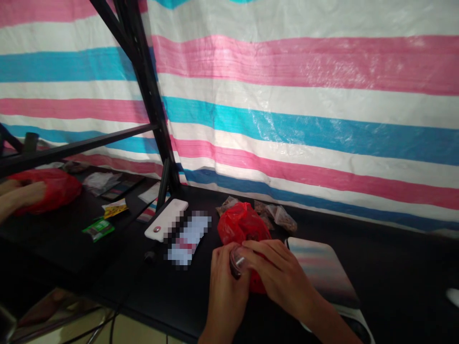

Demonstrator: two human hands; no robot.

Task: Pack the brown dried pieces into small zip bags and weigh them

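The small clear container (238,259) is just before the red bag (241,222), over the counter (150,291); I think it is there so that both hands can reach it. My left hand (227,282) has its grip clamped around it, probably for steadiness. My right hand (281,267) bends its fingers at its top; whether they pinch, I cannot tell.

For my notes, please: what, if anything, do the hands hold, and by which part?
A small clear-topped container: left hand around its side, right hand at its top.
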